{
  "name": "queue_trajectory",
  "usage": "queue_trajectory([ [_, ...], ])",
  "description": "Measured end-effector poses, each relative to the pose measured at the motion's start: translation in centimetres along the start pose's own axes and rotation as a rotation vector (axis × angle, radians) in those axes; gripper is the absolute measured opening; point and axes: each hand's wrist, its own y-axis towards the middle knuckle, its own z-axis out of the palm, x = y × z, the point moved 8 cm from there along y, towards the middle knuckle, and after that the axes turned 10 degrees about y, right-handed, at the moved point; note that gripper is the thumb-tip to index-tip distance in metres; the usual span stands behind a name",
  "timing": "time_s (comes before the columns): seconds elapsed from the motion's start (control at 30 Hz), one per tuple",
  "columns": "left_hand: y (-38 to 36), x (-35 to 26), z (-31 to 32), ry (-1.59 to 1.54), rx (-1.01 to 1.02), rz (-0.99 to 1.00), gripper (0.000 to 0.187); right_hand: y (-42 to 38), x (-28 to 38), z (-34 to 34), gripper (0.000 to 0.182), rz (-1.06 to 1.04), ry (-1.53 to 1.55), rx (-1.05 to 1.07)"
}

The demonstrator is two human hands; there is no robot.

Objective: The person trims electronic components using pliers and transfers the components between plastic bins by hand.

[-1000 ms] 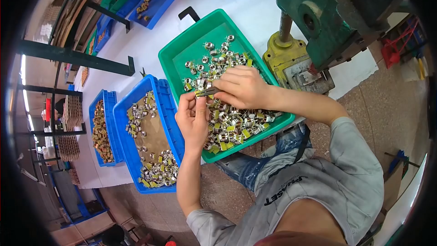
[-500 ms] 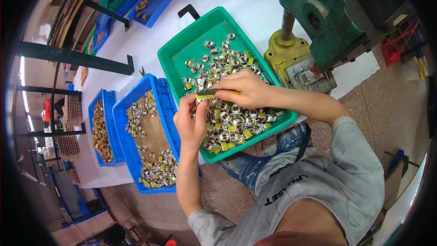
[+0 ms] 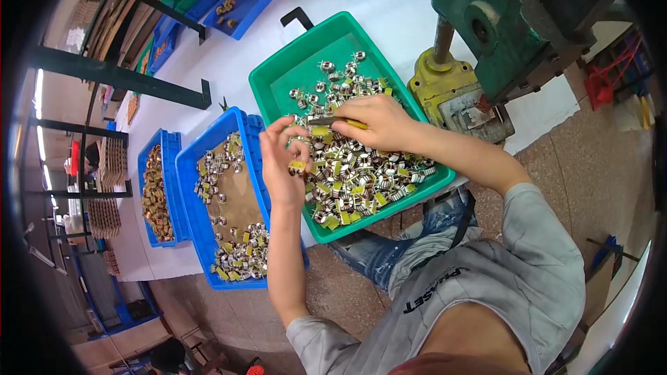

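Note:
My right hand point(image 3: 375, 122) is closed round a slim tool point(image 3: 356, 123) with a yellow handle, and its dark end points left over the green tray point(image 3: 292, 62). At the tray's left side my left hand point(image 3: 283, 160) is raised with its fingers curled and partly spread. It holds a small coil part point(image 3: 297, 166) with a yellow piece on it, low against the fingers. Beneath both hands lies a heap of similar coil parts point(image 3: 361, 173), with wire windings and yellow pieces.
Left of the tray stands a blue bin point(image 3: 262, 180) with more coil parts; a smaller blue bin point(image 3: 174, 187) of brownish parts is beyond. A green and yellow press point(image 3: 445, 83) stands at the right. A black metal bracket point(image 3: 139, 82) juts in from the left.
My hands have come apart. The left one has opened its pinch somewhat and turned, with a coil part now low in its fingers. The right hand with the tool has moved slightly up.

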Motion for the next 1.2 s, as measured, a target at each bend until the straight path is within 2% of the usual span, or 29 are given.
queue_trajectory([
  [0.13,0.1,0.1,0.4,-0.182,0.007,0.072,0.057,0.0,1.8,0.6,0.015,-0.108,0.085,0.070],
  [0.3,-0.4,0.0,1.0,-0.052,-0.036,0.254,0.061,-1.3,2.3,2.8,0.015,-0.117,0.117,0.228],
  [0.67,-1.3,-0.8,1.5,0.120,-0.111,0.297,0.061,-1.5,3.0,3.0,0.017,-0.144,0.095,0.202],
  [0.8,-1.9,-1.1,1.3,0.258,-0.197,0.357,0.061,-1.7,3.2,2.9,0.017,-0.120,0.084,0.200],
  [1.0,-1.4,-0.7,0.6,0.006,-0.212,0.227,0.059,-1.3,2.8,2.2,0.017,-0.064,0.139,0.157],
  [1.13,-2.0,-1.5,0.8,0.345,-0.240,0.456,0.057,-1.6,2.9,2.7,0.017,-0.073,0.095,0.199],
  [1.2,-2.1,-1.4,1.0,0.366,-0.251,0.456,0.059,-1.7,3.0,3.1,0.017,-0.087,0.083,0.194],
])
